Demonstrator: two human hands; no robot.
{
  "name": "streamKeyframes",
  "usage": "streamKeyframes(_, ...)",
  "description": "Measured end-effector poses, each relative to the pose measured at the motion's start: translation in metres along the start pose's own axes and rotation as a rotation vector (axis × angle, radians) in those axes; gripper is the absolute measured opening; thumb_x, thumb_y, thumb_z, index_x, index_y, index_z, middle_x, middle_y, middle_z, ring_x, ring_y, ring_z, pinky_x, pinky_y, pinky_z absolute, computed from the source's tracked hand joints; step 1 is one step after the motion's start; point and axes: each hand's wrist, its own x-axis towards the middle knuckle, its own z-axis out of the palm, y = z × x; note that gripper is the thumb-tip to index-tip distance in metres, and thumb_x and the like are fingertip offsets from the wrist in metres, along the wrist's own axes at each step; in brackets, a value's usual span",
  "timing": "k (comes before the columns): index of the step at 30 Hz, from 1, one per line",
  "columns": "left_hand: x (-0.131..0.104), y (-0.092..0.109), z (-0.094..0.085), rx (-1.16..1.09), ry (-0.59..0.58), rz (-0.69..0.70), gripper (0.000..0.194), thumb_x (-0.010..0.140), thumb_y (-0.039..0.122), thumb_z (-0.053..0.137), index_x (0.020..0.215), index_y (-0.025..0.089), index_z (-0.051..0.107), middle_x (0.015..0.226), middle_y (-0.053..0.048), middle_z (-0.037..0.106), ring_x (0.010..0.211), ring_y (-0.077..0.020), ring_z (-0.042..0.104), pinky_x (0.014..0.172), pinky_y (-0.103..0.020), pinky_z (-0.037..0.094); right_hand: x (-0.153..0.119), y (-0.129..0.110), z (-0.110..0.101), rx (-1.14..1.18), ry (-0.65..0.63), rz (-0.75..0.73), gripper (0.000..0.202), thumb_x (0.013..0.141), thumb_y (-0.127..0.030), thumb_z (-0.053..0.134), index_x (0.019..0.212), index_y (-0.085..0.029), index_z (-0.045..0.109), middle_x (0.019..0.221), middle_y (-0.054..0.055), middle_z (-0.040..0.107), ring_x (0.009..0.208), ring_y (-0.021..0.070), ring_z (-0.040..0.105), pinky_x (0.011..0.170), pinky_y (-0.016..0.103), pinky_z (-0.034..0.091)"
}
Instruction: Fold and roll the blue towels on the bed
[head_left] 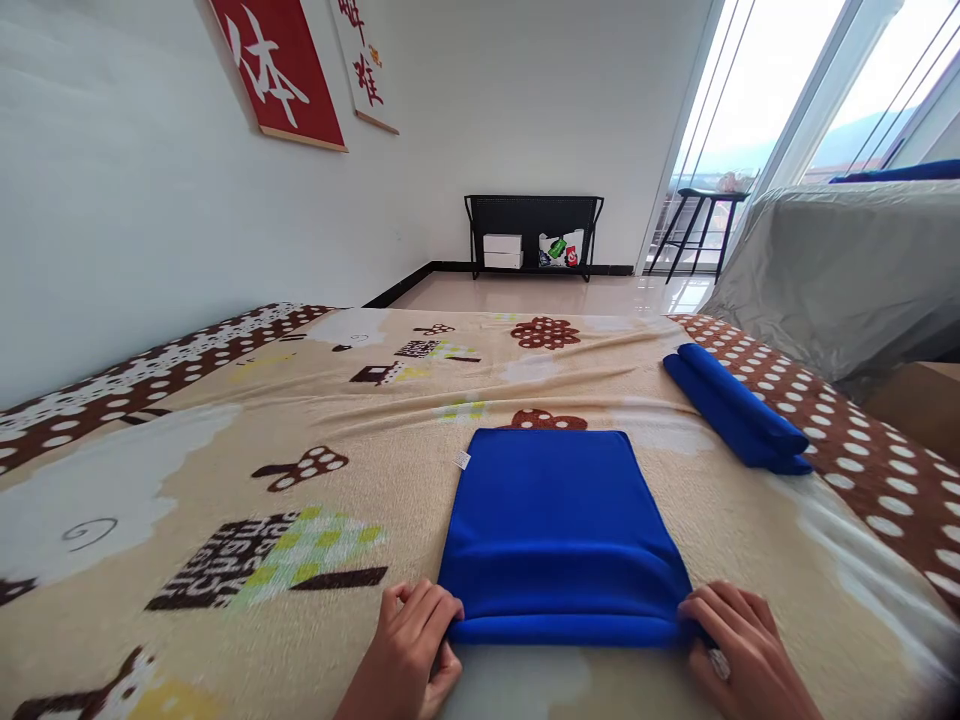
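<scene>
A blue cloth [555, 500] lies flat on the patterned blanket [375, 450], with a small white tag [463, 460] at its upper left edge. Its near edge is turned over into a narrow roll. At the left end of that roll, my left hand [412, 645] pinches the cloth between thumb and fingers. My right hand [739, 645] is closed on the roll's right end. Farther off to the right, a second blue cloth [735, 410] rests folded into a long bundle, touched by neither hand.
A black rack [534, 215] with white boxes [502, 251] stands by the far wall. Right of it are a black stool [701, 225] and a large covered piece [847, 260]. A cardboard box [919, 410] sits beyond the blanket's right edge. Red-and-white scrolls hang at left.
</scene>
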Motion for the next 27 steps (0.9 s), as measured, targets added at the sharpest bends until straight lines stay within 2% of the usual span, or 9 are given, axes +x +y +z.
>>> streamKeyframes(4, -0.008, 0.004, 0.001, 0.050, -0.085, -0.086, 0.027, 0.069, 0.003, 0.046, 0.083, 0.023, 0.059, 0.076, 0.003, 0.063, 0.077, -0.0171, 0.060, 0.084, -0.035, 0.038, -0.005, -0.006, -0.003, -0.044, -0.025, 0.006, 0.010, 0.079, -0.024, 0.055, 0.082, -0.026, 0.063, 0.082, 0.000, 0.068, 0.080, 0.0179, 0.062, 0.079, 0.033, 0.040)
streamKeyframes(8, 0.002, 0.033, 0.026, 0.286, 0.126, -0.167, 0.033, 0.078, 0.007, 0.049, 0.101, 0.025, 0.066, 0.100, -0.003, 0.072, 0.096, -0.0219, 0.065, 0.096, -0.043, 0.032, 0.010, -0.037, 0.009, -0.189, 0.126, 0.194, 0.024, 0.081, -0.024, 0.051, 0.098, -0.024, 0.068, 0.103, 0.006, 0.071, 0.092, 0.0239, 0.065, 0.083, 0.041, 0.038)
streamKeyframes(10, 0.013, 0.055, 0.046, 0.266, 0.245, -0.089, 0.036, 0.084, 0.008, 0.047, 0.110, 0.023, 0.066, 0.112, -0.005, 0.072, 0.108, -0.0210, 0.064, 0.106, -0.042, 0.030, 0.025, -0.060, 0.017, -0.158, 0.164, 0.099, 0.036, 0.082, -0.016, 0.049, 0.112, -0.023, 0.067, 0.116, 0.005, 0.070, 0.102, 0.0224, 0.065, 0.088, 0.039, 0.039)
streamKeyframes(13, 0.024, 0.073, 0.066, 0.167, 0.232, 0.154, 0.038, 0.090, 0.008, 0.041, 0.117, 0.018, 0.066, 0.115, -0.004, 0.073, 0.115, -0.0153, 0.062, 0.109, -0.031, 0.035, 0.041, -0.081, 0.027, -0.025, 0.116, -0.166, 0.044, 0.085, -0.011, 0.046, 0.125, -0.021, 0.063, 0.126, 0.001, 0.067, 0.115, 0.0159, 0.062, 0.096, 0.031, 0.041)
streamKeyframes(15, 0.021, 0.064, 0.065, 0.226, 0.152, 0.235, 0.037, 0.095, 0.016, 0.042, 0.126, 0.014, 0.062, 0.124, -0.004, 0.070, 0.121, -0.0145, 0.059, 0.107, -0.028, 0.040, 0.039, -0.077, 0.029, -0.026, 0.067, -0.184, 0.044, 0.091, -0.016, 0.045, 0.134, -0.017, 0.057, 0.132, 0.002, 0.063, 0.120, 0.0152, 0.059, 0.099, 0.028, 0.042)
streamKeyframes(17, 0.011, 0.042, 0.053, 0.330, 0.093, 0.204, 0.041, 0.097, 0.026, 0.044, 0.134, 0.013, 0.057, 0.134, -0.004, 0.065, 0.126, -0.0152, 0.056, 0.111, -0.028, 0.036, 0.026, -0.060, 0.028, -0.085, 0.027, -0.106, 0.049, 0.096, -0.028, 0.046, 0.143, -0.014, 0.048, 0.138, 0.005, 0.059, 0.124, 0.0172, 0.057, 0.102, 0.030, 0.042)
streamKeyframes(21, -0.010, 0.001, 0.024, 0.432, 0.040, 0.119, 0.045, 0.095, 0.027, 0.048, 0.138, 0.015, 0.053, 0.138, -0.005, 0.062, 0.128, -0.0173, 0.055, 0.124, -0.038, 0.009, -0.002, -0.029, 0.023, -0.169, 0.006, 0.019, 0.058, 0.098, -0.038, 0.042, 0.150, -0.013, 0.037, 0.143, 0.009, 0.053, 0.126, 0.0212, 0.056, 0.117, 0.038, 0.028)
streamKeyframes(24, -0.006, 0.010, 0.023, 0.446, 0.107, 0.096, 0.043, 0.092, 0.017, 0.048, 0.134, 0.016, 0.057, 0.132, -0.007, 0.065, 0.123, -0.0202, 0.060, 0.124, -0.048, 0.001, 0.003, -0.037, 0.023, -0.172, 0.066, 0.057, 0.059, 0.095, -0.029, 0.044, 0.151, -0.014, 0.035, 0.142, 0.010, 0.054, 0.127, 0.0228, 0.056, 0.121, 0.043, 0.019)
streamKeyframes(27, 0.015, 0.044, 0.040, 0.392, 0.121, 0.180, 0.046, 0.090, 0.009, 0.043, 0.134, 0.013, 0.058, 0.136, -0.007, 0.063, 0.128, -0.0186, 0.056, 0.122, -0.041, 0.018, 0.030, -0.069, 0.027, -0.083, 0.079, -0.045, 0.061, 0.090, -0.014, 0.042, 0.151, -0.014, 0.036, 0.142, 0.007, 0.054, 0.130, 0.0190, 0.052, 0.116, 0.037, 0.030)
